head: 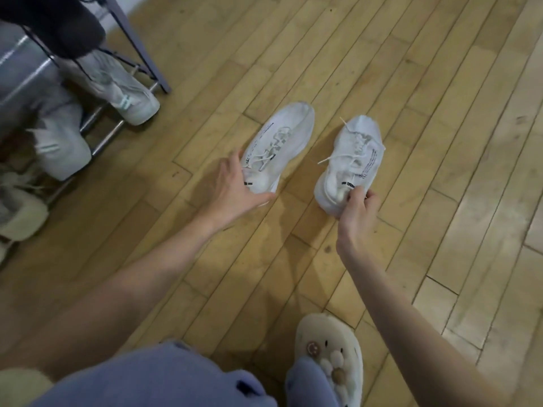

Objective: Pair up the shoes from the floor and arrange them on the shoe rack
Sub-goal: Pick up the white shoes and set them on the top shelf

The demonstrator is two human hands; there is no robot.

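Pale wooden floorboards (338, 48) run diagonally across the whole view, scuffed in places and lit more brightly toward the right edge. Two white sneakers lie on them side by side, toes pointing away, a strip of bare floor between them. The left sneaker (279, 145) has loose white laces and a line of small black print along its side; the right sneaker (351, 163) carries the same print (a matched pair, by the look of it).

Two bare hands reach down to them. The left hand (235, 192) is spread wide, fingers splayed around the heel of the left sneaker, touching it but not closed on it. The right hand (358, 212) has its fingers curled tight, pinching the heel collar of the right sneaker.

At the left edge stands a metal shoe rack (138, 39) with a dark slanted frame and shiny rails. Two pale sneakers with green stripes (126, 95) sit on a rail there, heels outward, under a dark shoe (58, 24); more light footwear lies lower, blurred.

At the bottom, one cream clog (332, 353) with flower charms is worn on a foot, beside blue trousers (155, 377).
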